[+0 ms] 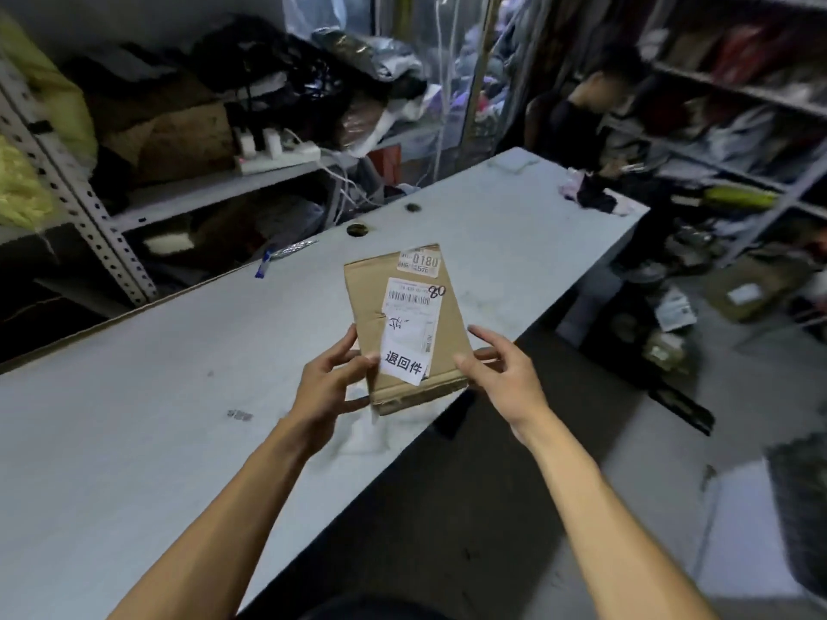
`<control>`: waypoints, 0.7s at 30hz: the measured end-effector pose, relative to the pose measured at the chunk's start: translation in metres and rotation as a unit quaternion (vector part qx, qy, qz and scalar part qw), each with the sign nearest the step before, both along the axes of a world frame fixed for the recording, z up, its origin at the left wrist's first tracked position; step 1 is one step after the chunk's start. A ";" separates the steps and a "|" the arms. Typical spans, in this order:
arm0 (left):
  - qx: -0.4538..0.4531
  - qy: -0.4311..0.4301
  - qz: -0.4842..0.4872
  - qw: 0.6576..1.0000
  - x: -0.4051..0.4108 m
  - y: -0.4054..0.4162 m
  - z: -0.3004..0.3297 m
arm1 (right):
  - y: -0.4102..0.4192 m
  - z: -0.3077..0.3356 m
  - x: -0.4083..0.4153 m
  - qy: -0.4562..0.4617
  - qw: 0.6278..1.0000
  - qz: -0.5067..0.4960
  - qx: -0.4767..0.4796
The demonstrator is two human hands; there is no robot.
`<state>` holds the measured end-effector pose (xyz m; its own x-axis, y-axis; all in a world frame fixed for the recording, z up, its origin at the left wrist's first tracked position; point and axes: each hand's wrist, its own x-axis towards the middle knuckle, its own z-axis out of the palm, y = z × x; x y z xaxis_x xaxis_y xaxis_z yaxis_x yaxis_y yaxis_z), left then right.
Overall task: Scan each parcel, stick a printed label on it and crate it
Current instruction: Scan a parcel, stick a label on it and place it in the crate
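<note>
A flat brown cardboard parcel (371, 302) is held over the near edge of the grey table (134, 418). It carries a white shipping label (409, 326) with a barcode and a handwritten "80", and a smaller sticker (419, 260) at its top corner. My left hand (329, 382) grips the parcel's lower left edge. My right hand (501, 373) holds its lower right corner, thumb on top. No scanner, label printer or crate is in view.
A blue-capped pen (263, 265) and a bit of foil lie at the table's far edge. Loose cloth (590, 196) sits at the far right end. Metal shelves (112, 208) full of bags stand behind. A person (577, 109) is at the back right. Boxes litter the floor (743, 293).
</note>
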<state>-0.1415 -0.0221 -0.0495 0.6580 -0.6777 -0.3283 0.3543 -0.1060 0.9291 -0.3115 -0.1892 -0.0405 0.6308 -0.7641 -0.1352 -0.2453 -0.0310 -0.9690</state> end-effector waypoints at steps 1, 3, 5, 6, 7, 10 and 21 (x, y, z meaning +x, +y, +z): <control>-0.006 -0.005 -0.028 1.000 -0.017 -0.017 0.004 | -0.009 0.003 -0.026 -0.004 1.000 -0.017 -0.003; -0.020 -0.017 -0.094 0.995 -0.054 -0.050 0.008 | -0.025 0.004 -0.076 -0.012 0.998 -0.068 -0.016; -0.026 -0.017 -0.157 0.987 -0.094 -0.083 0.009 | -0.035 0.002 -0.129 -0.024 0.992 -0.125 -0.015; -0.027 -0.016 -0.186 0.982 -0.114 -0.099 0.009 | -0.039 0.000 -0.155 -0.029 0.987 -0.156 -0.008; -0.028 -0.016 -0.218 0.975 -0.134 -0.113 0.010 | -0.041 -0.001 -0.181 -0.034 0.982 -0.187 0.004; -0.034 -0.021 -0.324 0.945 -0.196 -0.157 0.013 | -0.041 0.000 -0.259 -0.045 0.961 -0.273 0.012; -0.016 -0.022 -0.589 0.807 -0.433 -0.295 0.006 | -0.036 -0.012 -0.481 -0.060 0.826 -0.560 0.021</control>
